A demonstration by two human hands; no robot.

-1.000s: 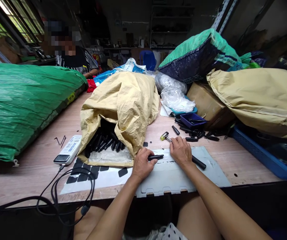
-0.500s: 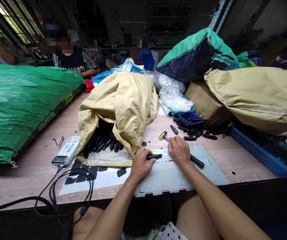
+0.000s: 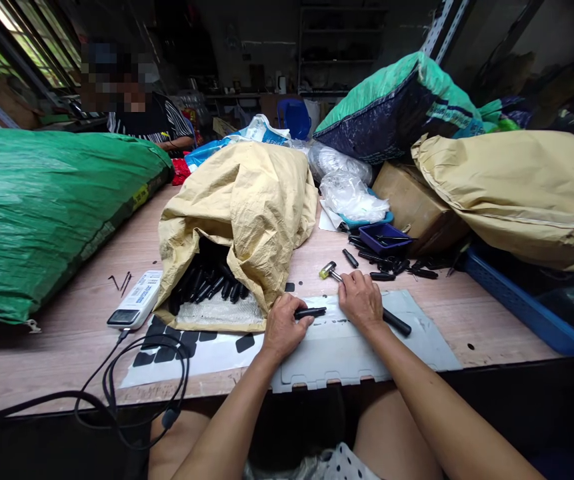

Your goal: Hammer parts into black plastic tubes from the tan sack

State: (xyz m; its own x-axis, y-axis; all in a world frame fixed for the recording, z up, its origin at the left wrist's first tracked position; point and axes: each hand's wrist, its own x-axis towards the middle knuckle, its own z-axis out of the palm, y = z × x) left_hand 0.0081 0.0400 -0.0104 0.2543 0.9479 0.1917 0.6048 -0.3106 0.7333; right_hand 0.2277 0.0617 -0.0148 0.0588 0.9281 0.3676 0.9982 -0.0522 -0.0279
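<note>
My left hand (image 3: pixel 285 327) is closed around a slim black tube (image 3: pixel 313 312), whose narrower end points right over the grey mat (image 3: pixel 327 357). My right hand (image 3: pixel 361 300) grips a small hammer (image 3: pixel 397 323). The hammer's head (image 3: pixel 327 269), part yellow and part metal, sticks out beyond my fingers, and its black handle end shows on the other side of the hand. Just left of my left hand, many similar black tubes (image 3: pixel 211 283) fill the mouth of a tan sack (image 3: pixel 247 200).
Loose black pieces lie around a purple tray (image 3: pixel 384 238) at the right. A white device (image 3: pixel 135 300) with a cable (image 3: pixel 109 380) sits at the left. A green sack (image 3: pixel 57 213), a blue basket (image 3: pixel 511 300) and a cardboard box (image 3: pixel 419 207) stand around. Another person (image 3: pixel 149 120) sits across.
</note>
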